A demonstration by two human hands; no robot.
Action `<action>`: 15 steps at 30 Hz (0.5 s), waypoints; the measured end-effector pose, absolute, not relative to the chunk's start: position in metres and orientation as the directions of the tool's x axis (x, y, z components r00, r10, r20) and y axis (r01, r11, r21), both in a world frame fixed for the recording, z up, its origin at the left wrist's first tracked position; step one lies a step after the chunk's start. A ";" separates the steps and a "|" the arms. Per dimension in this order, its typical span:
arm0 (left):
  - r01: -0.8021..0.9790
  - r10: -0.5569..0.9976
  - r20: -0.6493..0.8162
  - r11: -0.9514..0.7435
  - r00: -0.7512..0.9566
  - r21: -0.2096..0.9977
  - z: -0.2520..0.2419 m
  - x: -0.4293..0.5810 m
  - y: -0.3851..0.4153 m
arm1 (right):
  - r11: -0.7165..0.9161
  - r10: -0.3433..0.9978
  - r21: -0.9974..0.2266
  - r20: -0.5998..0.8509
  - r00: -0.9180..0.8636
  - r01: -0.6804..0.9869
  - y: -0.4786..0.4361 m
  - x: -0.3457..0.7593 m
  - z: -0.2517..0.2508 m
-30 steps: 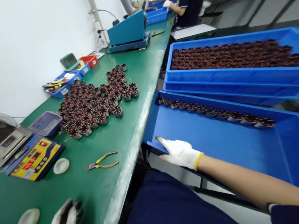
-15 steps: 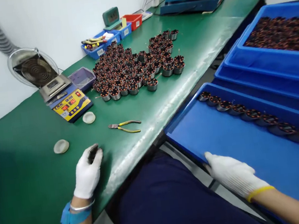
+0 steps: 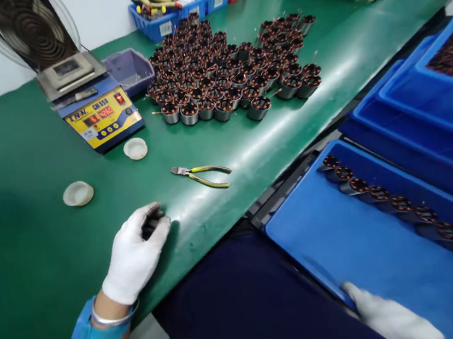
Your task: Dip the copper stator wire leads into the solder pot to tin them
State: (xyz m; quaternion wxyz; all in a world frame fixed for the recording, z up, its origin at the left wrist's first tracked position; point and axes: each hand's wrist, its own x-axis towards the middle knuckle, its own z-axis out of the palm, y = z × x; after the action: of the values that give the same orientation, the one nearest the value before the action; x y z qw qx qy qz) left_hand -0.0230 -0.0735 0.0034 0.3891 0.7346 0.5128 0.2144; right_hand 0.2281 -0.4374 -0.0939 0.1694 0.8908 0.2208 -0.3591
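Note:
My left hand (image 3: 135, 255), in a white glove with dark fingertips, rests on the green table near its front edge. Its fingers curl toward the thumb around a dark patch; whether that is an object or soiled glove I cannot make out. Diagonal cutters (image 3: 206, 175) with yellow and black handles lie just beyond it. At the lower right my right hand (image 3: 388, 312), also gloved and partly blurred, closes on the near rim of a blue tray (image 3: 341, 232). A row of wound motor stators (image 3: 401, 204) stands along that tray's far side.
Many more stators (image 3: 219, 82) stand grouped on the table (image 3: 156, 337). Left of them are a yellow-and-blue heating unit (image 3: 103, 121), a purple bin (image 3: 129, 71) and two small pale dishes (image 3: 78, 193). Tool bins (image 3: 159, 26) line the wall; stacked blue trays (image 3: 404, 103) stand right.
The view has shifted down and closer, so the table items look larger. My right hand sits lower in view, still at the tray's rim. My left hand keeps its curled pose on the table.

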 end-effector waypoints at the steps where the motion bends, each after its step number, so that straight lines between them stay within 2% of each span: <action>1: 0.591 0.918 -0.086 -0.176 0.387 0.787 0.004 -0.023 -0.074 | -0.843 0.267 0.150 -0.717 0.644 0.516 -0.438 0.228 -0.093; 6: 0.624 0.895 -0.099 -0.219 0.434 0.750 0.009 -0.023 -0.075 | -0.851 0.233 0.172 -0.723 0.651 0.496 -0.462 0.232 -0.100; 9: 0.620 0.880 -0.102 -0.240 0.463 0.747 0.013 -0.022 -0.077 | -0.873 0.255 0.120 -0.715 0.651 0.473 -0.494 0.241 -0.104; 13: 0.679 0.893 -0.189 -0.161 0.410 0.716 0.014 -0.024 -0.079 | -0.897 0.205 0.125 -0.732 0.649 0.424 -0.532 0.255 -0.092; 15: 0.705 0.904 -0.272 -0.045 0.330 0.708 0.010 -0.030 -0.079 | -0.912 0.189 0.091 -0.773 0.606 0.400 -0.546 0.261 -0.083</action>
State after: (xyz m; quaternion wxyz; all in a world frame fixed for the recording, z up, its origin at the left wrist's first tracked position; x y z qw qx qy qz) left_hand -0.0302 -0.0795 0.0098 0.3978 0.7120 0.5650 0.1249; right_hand 0.2607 -0.5464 -0.0830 0.1285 0.8867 0.1661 -0.4118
